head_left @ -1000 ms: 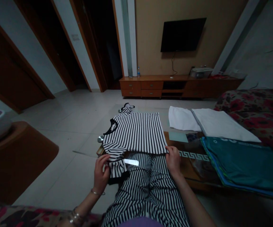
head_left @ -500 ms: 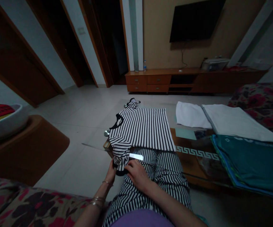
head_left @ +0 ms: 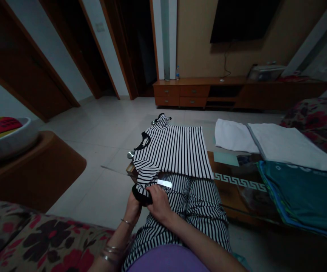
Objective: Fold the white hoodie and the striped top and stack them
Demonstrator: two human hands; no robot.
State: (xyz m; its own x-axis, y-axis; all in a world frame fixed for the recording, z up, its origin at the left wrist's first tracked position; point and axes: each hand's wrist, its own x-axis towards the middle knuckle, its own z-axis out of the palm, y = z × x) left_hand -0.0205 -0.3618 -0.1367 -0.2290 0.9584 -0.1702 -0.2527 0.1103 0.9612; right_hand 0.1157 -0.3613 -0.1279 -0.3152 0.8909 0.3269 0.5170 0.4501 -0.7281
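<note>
A black-and-white striped garment [head_left: 175, 151] lies folded on the left end of a glass-topped coffee table [head_left: 237, 185], and its lower part hangs down over my lap. My left hand [head_left: 133, 206] and my right hand [head_left: 159, 202] meet at the garment's black-trimmed sleeve [head_left: 141, 192], just below the table's near edge. Both hands are closed on the sleeve, pinching its dark cuff between them.
Two white folded cloths [head_left: 265, 141] and a teal folded cloth [head_left: 302, 196] lie on the right of the table. A floral sofa [head_left: 316, 121] stands at the right, another floral cushion [head_left: 39, 241] at my left. A brown side table [head_left: 33, 170] bears a white bowl [head_left: 7, 138].
My right hand left the garment's right edge and moved left to the sleeve. Both hands now grip the cuff together, and my view has shifted left and tilted down.
</note>
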